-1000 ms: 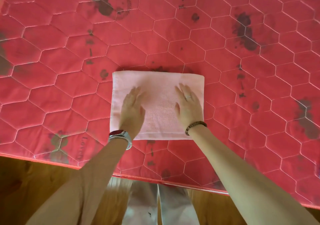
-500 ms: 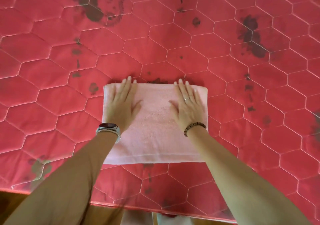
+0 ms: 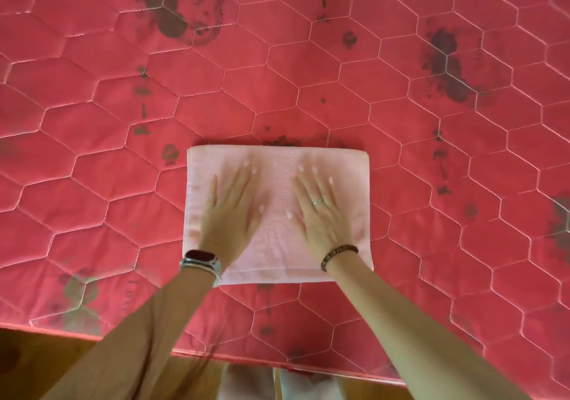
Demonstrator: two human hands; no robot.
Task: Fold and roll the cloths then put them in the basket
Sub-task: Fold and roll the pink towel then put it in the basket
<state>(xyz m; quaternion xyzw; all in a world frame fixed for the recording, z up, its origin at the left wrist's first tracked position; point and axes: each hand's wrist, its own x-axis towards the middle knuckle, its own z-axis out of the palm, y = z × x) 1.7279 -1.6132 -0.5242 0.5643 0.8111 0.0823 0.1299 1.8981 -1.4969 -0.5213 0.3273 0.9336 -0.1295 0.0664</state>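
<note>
The main risk here is the fold coming undone. The left hand (image 3: pixel 229 211) and right hand (image 3: pixel 320 214) are pressing flat on the cloth (image 3: pixel 277 242), and both are looking blurred, so they are probably sliding over it. If the palms are dragging the top layer harder than the layers beneath, the edges could be creeping out of line, and the roll would then be coming out crooked or cone-shaped. The mattress (image 3: pixel 277 60) is also working against a tidy job: it is soft and quilted, so the cloth may be bunching over the stitched seams rather than lying truly flat. Pressing unevenly, one hand more than the other, could be skewing the whole rectangle.

The fingers (image 3: pixel 243 180) of both hands are lying straight and slightly spread, palms down, gripping nothing.

The cloth is a pale pink towel, folded into a neat rectangle with a thick folded edge showing along its right side and far side. It is lying on the red mattress, near the edge closest to the person, with its corners looking square. No basket is showing in this view.
</note>
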